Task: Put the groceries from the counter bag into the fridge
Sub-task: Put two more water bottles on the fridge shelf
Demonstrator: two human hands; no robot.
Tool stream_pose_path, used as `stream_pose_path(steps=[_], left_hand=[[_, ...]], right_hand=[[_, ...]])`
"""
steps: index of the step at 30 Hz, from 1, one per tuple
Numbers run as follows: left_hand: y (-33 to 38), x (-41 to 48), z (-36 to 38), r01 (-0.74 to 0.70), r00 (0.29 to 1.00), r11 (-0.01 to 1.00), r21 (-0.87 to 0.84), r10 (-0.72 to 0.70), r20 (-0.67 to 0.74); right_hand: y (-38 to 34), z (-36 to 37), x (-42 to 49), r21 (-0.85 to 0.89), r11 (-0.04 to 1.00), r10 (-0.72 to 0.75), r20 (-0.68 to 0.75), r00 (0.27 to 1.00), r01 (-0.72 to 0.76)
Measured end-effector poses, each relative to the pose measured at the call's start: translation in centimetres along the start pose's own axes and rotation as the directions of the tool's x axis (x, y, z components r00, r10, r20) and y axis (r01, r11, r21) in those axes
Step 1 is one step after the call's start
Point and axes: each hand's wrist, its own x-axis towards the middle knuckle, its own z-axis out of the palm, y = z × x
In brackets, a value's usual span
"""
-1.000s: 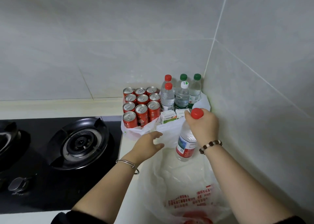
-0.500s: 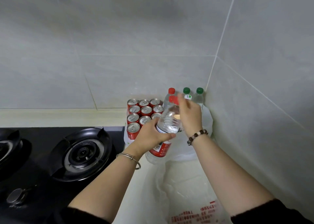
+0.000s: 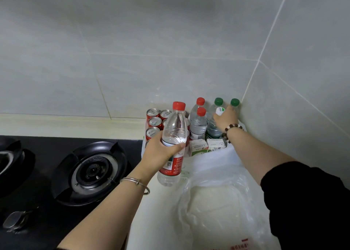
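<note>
My left hand [image 3: 161,151] grips a red-capped water bottle [image 3: 175,124] round its middle and holds it upright above the counter, in front of the red cans [image 3: 155,121]. My right hand [image 3: 226,119] reaches into the corner. Its fingers curl round the rightmost green-capped bottle [image 3: 235,102], just below the cap and beside a white-capped bottle [image 3: 219,111]. Two more red-capped bottles [image 3: 198,124] and another green-capped one [image 3: 218,101] stand there. The white plastic bag [image 3: 217,193] lies slack on the counter under my right arm. No fridge is in view.
Two small cartons [image 3: 198,147] sit in front of the bottles. A black gas hob with a burner [image 3: 92,172] fills the left, and a knob [image 3: 13,221] sits near its front. Tiled walls close off the back and right.
My right hand let go of the red-capped bottle and reached right into the corner bottles. My left hand now holds that bottle alone, upright instead of tilted.
</note>
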Motion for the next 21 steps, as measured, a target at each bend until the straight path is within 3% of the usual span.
stream_pose_path(steps=[4,10,15,21], left_hand=[[-0.6,0.1,-0.8,0.023,0.999,0.999,0.025,-0.022,-0.029],[-1.0,0.1,-1.1,0.037,0.996,0.999,0.015,-0.035,-0.087],[-0.5,-0.8,-1.3,0.051,0.990,0.999,-0.004,-0.052,-0.133],[0.7,-3.2,-3.9,0.022,0.991,0.998,-0.055,-0.030,-0.134]], right_hand=[[0.5,1.1,1.4,0.076,0.992,0.090,0.085,0.992,-0.097],[1.5,2.3,1.7,0.069,0.993,0.106,-0.142,0.984,-0.097],[0.4,0.8,0.3,0.072,0.991,-0.087,-0.261,0.961,0.110],[-4.4,-1.3,-4.7,0.038,0.936,-0.310,-0.382,0.871,0.350]])
